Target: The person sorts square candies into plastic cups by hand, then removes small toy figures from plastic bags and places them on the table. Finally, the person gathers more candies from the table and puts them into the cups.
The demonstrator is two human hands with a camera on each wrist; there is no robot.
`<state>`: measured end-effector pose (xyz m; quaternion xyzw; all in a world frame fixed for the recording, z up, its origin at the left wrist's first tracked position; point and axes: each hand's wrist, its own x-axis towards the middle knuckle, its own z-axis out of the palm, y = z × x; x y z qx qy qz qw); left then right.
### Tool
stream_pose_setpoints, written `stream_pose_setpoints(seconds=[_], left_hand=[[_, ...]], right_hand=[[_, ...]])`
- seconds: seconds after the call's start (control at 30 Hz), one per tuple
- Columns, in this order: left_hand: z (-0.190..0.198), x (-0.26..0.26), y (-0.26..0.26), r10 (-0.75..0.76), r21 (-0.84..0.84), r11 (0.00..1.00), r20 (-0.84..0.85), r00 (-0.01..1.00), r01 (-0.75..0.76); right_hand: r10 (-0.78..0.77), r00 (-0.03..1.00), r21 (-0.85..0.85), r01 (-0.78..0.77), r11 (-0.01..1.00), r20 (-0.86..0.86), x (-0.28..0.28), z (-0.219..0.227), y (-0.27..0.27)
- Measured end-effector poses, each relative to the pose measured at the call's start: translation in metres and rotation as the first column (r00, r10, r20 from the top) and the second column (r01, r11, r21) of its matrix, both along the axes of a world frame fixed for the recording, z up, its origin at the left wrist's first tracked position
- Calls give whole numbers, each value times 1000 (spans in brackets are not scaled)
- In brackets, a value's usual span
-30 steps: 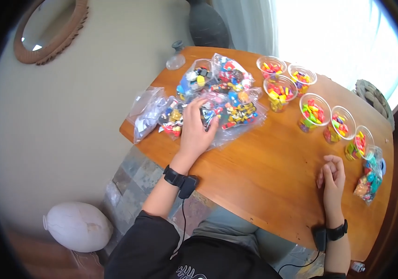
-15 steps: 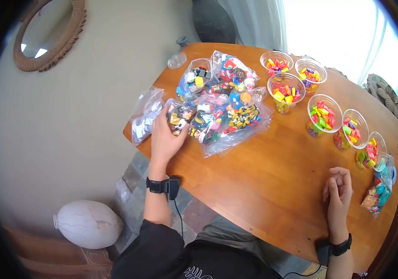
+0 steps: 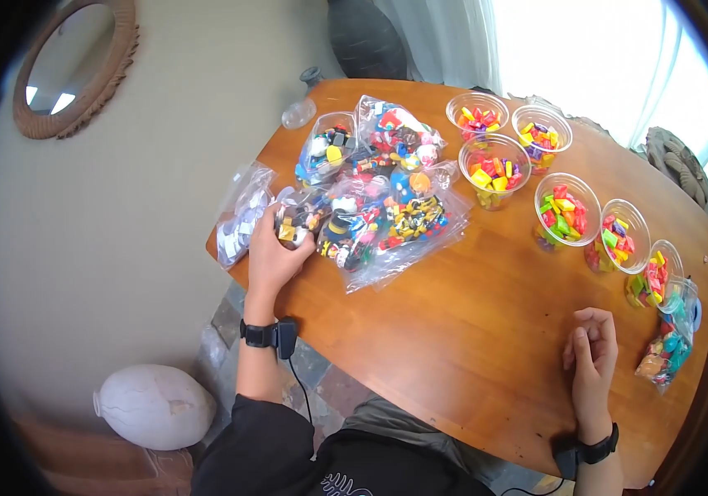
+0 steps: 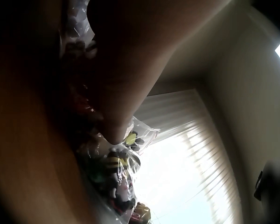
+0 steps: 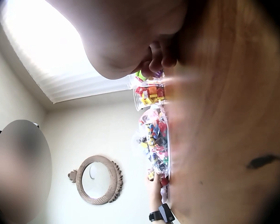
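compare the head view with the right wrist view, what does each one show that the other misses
Only the head view: the pale pot at lower left, the dark vase beyond the table, and the teal-filled bag near the table's right edge.

Only the right wrist view: the window's upper corner and a blurred head at lower left.

Both: the right hand, the left hand by the toy bags, some clear cups, and the oval mirror.
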<state>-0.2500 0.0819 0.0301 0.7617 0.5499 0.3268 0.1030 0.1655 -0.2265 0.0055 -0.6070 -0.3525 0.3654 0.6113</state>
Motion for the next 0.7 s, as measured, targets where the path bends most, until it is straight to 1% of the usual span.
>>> stream_pose_setpoints(seconds=[0.03,0.07,0.1,0.17,0.2,0.23,0.3,0.37,0.4,0.43,0.5,0.57,0.63,0.67,0.7], left_hand=[[1,0,-4,27,-41,999,62,998,-24],[-10,-9,-1,6,93,996,11,1000,-7],[-12,-12,-3,13,92,996,12,1000,-14],[-16,-15,-9,9,190,982,-18,1000,-6],[-13,-12,-15,14,188,982,-17,1000,-11],[-6,-5,-24,66,70,995,102,993,-73],[-13,-11,-28,129,-54,991,211,969,-120],[-40,-33,-20,12,34,999,470,882,-32],[-39,-31,-22,-32,63,998,571,820,-5],[-36,-30,-25,-33,63,998,572,819,-4],[-21,-27,-38,-49,65,998,659,750,8],[4,-8,-59,-19,48,999,648,762,-16],[16,10,-77,-61,-60,982,798,600,180],[16,25,-84,-65,-83,966,837,544,244],[23,49,-93,-50,-153,911,882,469,384]], right_hand=[[2,1000,1,-2,1000,3,0,0,0],[7,1000,4,-7,1000,5,0,-1,1],[14,1000,3,-14,1000,6,1,-1,1],[7,1000,-5,-7,1000,-22,2,-3,1],[12,1000,-7,-12,1000,-20,2,-3,0],[9,1000,-10,-9,1000,-11,2,-3,0],[5,1000,-14,-5,1000,-4,1,-3,1],[-8,1000,-9,8,1000,-10,0,-1,1],[-11,1000,-11,11,1000,-10,0,-1,0],[-9,1000,-7,9,1000,-9,0,-1,0],[0,1000,-2,0,1000,-6,2,-2,3],[-14,1000,-23,13,1000,-27,3,-4,1],[-8,999,-35,7,999,-37,2,-1,1],[-4,999,-41,3,999,-42,1,1,1],[-10,999,-52,8,999,-38,0,4,2]])
